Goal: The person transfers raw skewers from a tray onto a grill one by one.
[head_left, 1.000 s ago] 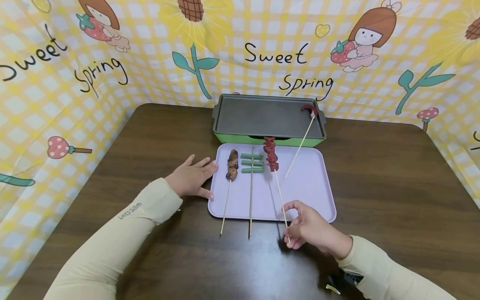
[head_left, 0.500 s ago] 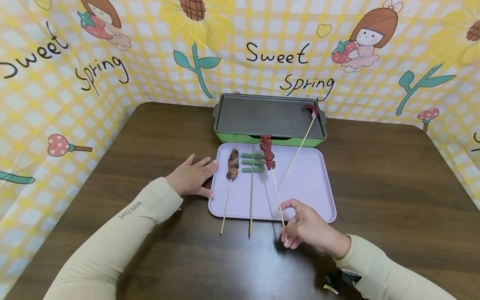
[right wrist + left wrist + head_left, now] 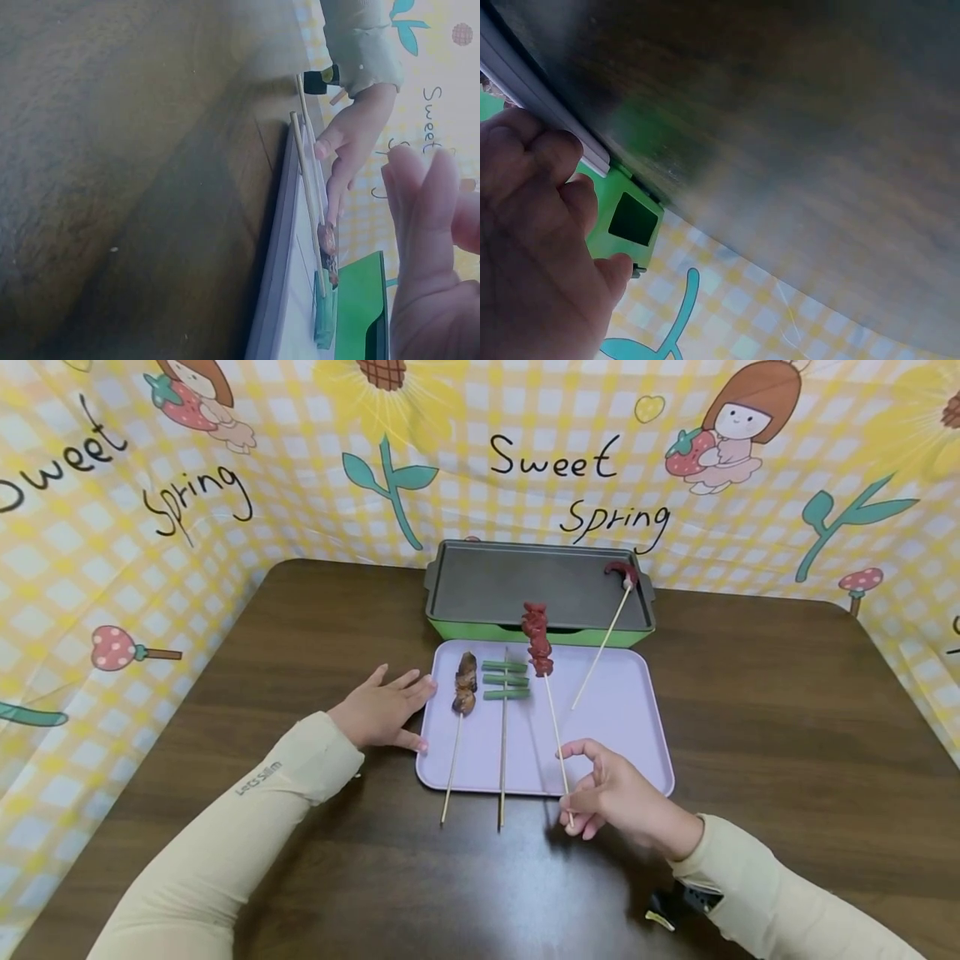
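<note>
In the head view my right hand point(image 3: 611, 789) pinches the lower stick of a skewer of red meat point(image 3: 538, 639), held tilted over the tray with its meat end at the grill's front edge. My left hand point(image 3: 382, 708), fingers spread and straight, touches the left rim of the lilac tray point(image 3: 607, 760). On that tray lie a skewer of browned pieces point(image 3: 465, 685) and a skewer of green bean pieces point(image 3: 505, 681), their sticks jutting over the front rim. The right wrist view shows my right hand point(image 3: 427, 247) in part; its skewer is out of sight there.
Behind the tray stands a green grill point(image 3: 480, 632) with a dark flat plate point(image 3: 517, 585). A skewer with a dark red curled piece point(image 3: 624, 572) lies at the plate's right end, its stick reaching out above the tray. A patterned cloth point(image 3: 480, 460) hangs behind the table point(image 3: 750, 710).
The red meat skewer has moved forward, and its meat end now overlaps the grill's front edge. My right hand moved slightly forward and left with it. The left hand stays at the tray.
</note>
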Demonstrator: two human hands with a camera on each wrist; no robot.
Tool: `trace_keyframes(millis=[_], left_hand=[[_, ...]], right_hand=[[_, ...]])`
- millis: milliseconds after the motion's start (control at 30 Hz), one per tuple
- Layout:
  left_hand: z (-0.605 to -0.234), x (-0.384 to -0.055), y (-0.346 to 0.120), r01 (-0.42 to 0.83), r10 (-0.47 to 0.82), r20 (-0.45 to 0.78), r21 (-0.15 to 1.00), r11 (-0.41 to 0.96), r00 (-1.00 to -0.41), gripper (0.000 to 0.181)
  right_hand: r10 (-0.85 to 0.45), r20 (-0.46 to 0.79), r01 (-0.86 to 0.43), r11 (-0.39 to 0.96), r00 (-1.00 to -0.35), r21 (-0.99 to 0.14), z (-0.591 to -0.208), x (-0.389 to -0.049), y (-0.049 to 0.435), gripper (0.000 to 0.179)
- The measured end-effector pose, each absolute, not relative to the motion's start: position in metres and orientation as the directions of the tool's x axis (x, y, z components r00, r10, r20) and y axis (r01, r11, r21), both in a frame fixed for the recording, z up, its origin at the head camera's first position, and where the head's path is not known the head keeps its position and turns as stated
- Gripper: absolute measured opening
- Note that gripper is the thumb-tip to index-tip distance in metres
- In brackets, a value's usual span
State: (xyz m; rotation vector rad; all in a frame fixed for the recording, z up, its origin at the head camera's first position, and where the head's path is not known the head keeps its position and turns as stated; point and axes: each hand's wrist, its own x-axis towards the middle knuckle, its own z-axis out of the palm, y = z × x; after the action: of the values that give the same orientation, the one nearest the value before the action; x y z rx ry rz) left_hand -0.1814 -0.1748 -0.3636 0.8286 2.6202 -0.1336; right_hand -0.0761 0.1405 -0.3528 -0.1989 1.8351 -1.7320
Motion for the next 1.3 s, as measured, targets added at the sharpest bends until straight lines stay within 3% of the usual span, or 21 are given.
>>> trace_keyframes(millis=[633,1300], left_hand=[[-0.362,-0.181,-0.173,0.574,0.539,-0.387,0.029,0.818,-0.748,0.093],[-0.363,-0.181,-0.175,0.573,0.538,-0.382,0.027,0.819,-0.751,0.091]], right_hand=[[-0.429,-0.326,0.264,0.198,-0.842,-0.944,-0.357,-0.094,0.135,0.054],[-0.395,-0.319,0.273,0.17,-0.861,-0.947,-0.348,-0.111,0.133,0.053]])
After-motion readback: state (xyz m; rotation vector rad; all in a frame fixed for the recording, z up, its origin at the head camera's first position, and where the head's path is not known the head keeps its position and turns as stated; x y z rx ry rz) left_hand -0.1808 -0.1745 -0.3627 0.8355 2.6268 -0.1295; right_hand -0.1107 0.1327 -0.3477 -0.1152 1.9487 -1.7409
